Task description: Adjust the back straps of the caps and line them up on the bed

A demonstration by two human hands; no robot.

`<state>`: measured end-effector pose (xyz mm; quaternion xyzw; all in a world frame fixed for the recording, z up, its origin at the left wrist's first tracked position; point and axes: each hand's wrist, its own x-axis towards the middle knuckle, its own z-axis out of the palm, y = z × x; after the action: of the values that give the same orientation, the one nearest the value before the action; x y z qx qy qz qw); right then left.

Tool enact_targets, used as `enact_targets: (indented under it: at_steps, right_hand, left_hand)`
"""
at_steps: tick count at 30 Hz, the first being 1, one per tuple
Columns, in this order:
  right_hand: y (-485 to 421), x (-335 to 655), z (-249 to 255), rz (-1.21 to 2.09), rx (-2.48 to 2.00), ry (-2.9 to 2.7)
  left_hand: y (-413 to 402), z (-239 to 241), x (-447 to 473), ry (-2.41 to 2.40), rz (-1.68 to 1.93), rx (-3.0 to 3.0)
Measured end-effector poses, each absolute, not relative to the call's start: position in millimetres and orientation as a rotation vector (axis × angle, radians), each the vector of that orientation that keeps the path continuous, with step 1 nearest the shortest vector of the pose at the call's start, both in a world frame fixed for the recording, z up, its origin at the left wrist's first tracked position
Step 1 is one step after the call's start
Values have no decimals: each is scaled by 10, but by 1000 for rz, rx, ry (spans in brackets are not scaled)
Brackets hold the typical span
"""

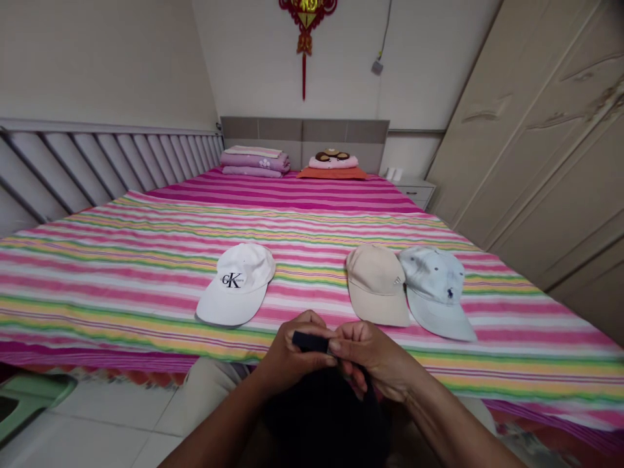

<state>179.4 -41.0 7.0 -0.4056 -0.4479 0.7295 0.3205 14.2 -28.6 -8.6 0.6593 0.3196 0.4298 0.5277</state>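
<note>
At the near edge of the bed, my left hand (283,354) and my right hand (377,354) meet in front of me. Both pinch the dark strap (310,342) of a black cap (326,416), which hangs low over my lap. Its shape is hard to make out in the dark. Farther up lies a white cap (238,286) with black letters, to the left. A beige cap (375,283) and a pale blue cap (436,289) sit side by side on the right, their brims toward me.
A striped sheet (146,260) covers the bed. Folded purple bedding (256,162) and an orange pillow (331,173) lie by the headboard (341,133). A metal rail (117,153) runs along the left, a wardrobe (526,149) along the right. A green stool (43,393) stands at lower left.
</note>
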Motion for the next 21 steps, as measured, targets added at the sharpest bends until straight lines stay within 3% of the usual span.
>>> enact_targets:
  at_steps: [8, 16, 21]
  right_hand:
    - [-451, 1798, 107, 1920, -1070, -1161]
    - [-453, 1780, 150, 1850, -1151, -1238]
    - [-451, 1784, 159, 1817, -1213, -1296]
  left_hand:
    - [-282, -37, 44, 611, 819, 1350]
    - [-163, 130, 44, 857, 432, 1396]
    - [-139, 85, 57, 808, 403, 1294]
